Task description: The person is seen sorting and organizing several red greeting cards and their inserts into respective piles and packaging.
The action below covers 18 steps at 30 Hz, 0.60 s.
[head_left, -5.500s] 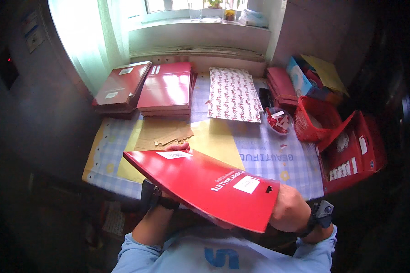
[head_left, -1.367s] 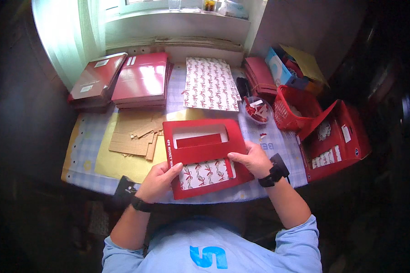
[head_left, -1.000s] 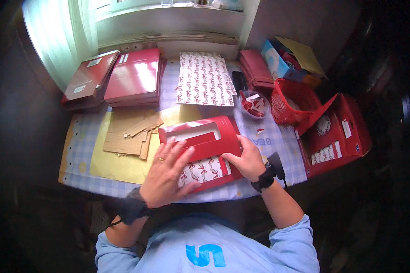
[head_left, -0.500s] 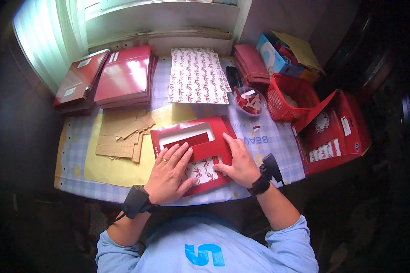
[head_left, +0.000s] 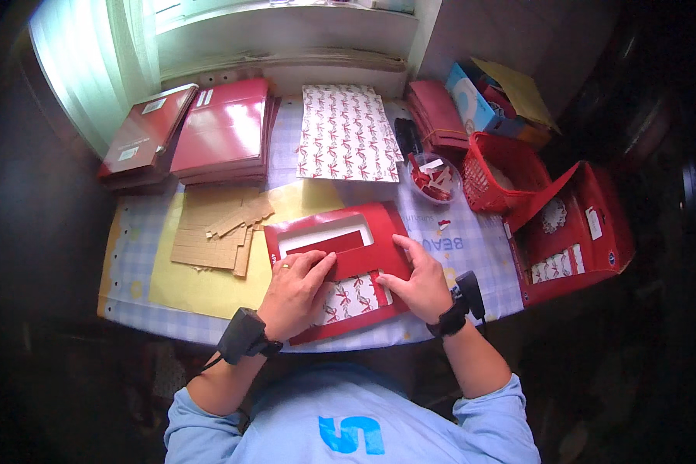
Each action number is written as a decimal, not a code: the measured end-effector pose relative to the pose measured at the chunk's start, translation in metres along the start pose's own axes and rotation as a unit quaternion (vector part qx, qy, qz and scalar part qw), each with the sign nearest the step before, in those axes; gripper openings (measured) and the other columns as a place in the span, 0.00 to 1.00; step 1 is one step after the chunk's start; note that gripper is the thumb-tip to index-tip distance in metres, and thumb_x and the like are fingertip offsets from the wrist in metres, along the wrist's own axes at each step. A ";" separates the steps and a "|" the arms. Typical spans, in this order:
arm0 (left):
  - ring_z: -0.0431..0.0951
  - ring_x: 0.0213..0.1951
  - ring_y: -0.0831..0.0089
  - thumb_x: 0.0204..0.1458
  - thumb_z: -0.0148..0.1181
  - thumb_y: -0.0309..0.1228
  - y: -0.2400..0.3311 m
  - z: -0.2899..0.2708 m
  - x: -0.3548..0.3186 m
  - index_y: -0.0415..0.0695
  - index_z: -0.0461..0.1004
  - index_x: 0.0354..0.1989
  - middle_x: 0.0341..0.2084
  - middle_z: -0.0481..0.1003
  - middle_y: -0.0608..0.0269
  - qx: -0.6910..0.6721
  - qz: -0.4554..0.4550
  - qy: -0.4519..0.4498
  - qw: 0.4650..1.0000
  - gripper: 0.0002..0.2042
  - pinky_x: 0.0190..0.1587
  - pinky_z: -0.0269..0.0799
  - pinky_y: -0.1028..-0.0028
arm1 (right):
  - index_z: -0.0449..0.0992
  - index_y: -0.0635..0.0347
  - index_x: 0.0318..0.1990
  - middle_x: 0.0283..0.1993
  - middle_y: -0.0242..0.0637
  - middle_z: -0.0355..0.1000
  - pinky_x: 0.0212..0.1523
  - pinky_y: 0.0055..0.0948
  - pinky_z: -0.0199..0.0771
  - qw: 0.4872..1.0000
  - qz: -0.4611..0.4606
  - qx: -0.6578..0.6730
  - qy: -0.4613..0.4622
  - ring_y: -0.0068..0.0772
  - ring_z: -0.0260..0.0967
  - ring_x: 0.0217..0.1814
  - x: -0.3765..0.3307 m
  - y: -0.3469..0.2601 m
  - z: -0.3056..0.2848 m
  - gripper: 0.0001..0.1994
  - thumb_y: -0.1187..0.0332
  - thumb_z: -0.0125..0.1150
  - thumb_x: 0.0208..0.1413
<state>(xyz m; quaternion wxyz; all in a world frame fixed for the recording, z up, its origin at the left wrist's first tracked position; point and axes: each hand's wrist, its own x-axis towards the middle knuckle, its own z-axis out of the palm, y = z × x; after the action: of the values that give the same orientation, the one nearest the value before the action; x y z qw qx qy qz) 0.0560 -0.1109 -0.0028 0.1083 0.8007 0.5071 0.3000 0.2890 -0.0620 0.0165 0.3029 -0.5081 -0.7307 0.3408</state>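
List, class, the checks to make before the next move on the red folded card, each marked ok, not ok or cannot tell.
1. Left hand flat on the red folded card: ok.
2. Right hand pressing the card's right side: ok.
3. Card lying on the table, not lifted: ok.
4. Patterned sheet tucked under the flap: cannot tell.
5. Cardboard pieces apart from the card: ok.
6. Red basket away from both hands: ok.
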 end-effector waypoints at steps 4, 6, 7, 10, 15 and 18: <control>0.67 0.51 0.57 0.48 0.57 0.28 -0.002 0.003 -0.002 0.40 0.67 0.54 0.48 0.68 0.54 0.015 0.008 0.016 1.000 0.22 0.54 0.59 0.61 | 0.64 0.67 0.56 0.51 0.50 0.70 0.52 0.29 0.70 1.000 -0.008 -0.017 0.005 0.37 0.71 0.51 -0.001 -0.001 0.002 0.32 0.71 0.71 0.41; 0.66 0.51 0.55 0.49 0.57 0.26 -0.001 0.003 -0.002 0.39 0.68 0.54 0.48 0.68 0.51 -0.010 0.001 0.011 1.000 0.21 0.55 0.59 0.60 | 0.64 0.66 0.55 0.51 0.50 0.70 0.51 0.29 0.71 1.000 0.008 -0.008 -0.005 0.37 0.72 0.50 0.000 -0.005 -0.001 0.31 0.72 0.70 0.41; 0.66 0.51 0.55 0.49 0.57 0.26 -0.002 0.003 -0.002 0.39 0.68 0.54 0.48 0.68 0.51 -0.008 0.001 0.012 1.000 0.21 0.55 0.59 0.60 | 0.65 0.66 0.55 0.50 0.50 0.71 0.49 0.29 0.72 1.000 0.023 0.000 -0.014 0.36 0.73 0.48 0.001 -0.006 -0.002 0.31 0.72 0.70 0.41; 0.66 0.51 0.55 0.49 0.57 0.26 -0.002 0.002 -0.002 0.39 0.68 0.54 0.48 0.68 0.51 -0.006 -0.005 0.008 1.000 0.21 0.55 0.59 0.60 | 0.65 0.65 0.55 0.46 0.45 0.73 0.46 0.28 0.73 1.000 -0.004 0.008 -0.001 0.33 0.74 0.45 0.003 0.004 0.000 0.30 0.73 0.70 0.42; 0.67 0.51 0.56 0.49 0.57 0.28 -0.001 0.000 -0.002 0.39 0.67 0.54 0.48 0.68 0.52 -0.020 -0.004 0.008 1.000 0.22 0.55 0.58 0.60 | 0.66 0.64 0.53 0.40 0.46 0.75 0.40 0.27 0.75 0.995 0.046 0.092 -0.017 0.31 0.76 0.39 0.005 0.015 -0.001 0.28 0.73 0.68 0.42; 0.67 0.51 0.56 0.48 0.57 0.28 -0.001 0.000 -0.003 0.39 0.67 0.54 0.49 0.68 0.52 -0.016 -0.003 0.007 1.000 0.22 0.55 0.58 0.60 | 0.66 0.65 0.53 0.38 0.44 0.76 0.38 0.25 0.75 0.991 0.048 0.126 -0.023 0.28 0.75 0.37 0.007 0.016 -0.001 0.27 0.73 0.68 0.42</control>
<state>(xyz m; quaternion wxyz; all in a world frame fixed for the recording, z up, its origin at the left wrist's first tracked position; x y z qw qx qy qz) 0.0546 -0.1128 -0.0041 0.1183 0.7955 0.5050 0.3133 0.2961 -0.0514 0.0048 0.3311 -0.4919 -0.6637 0.4560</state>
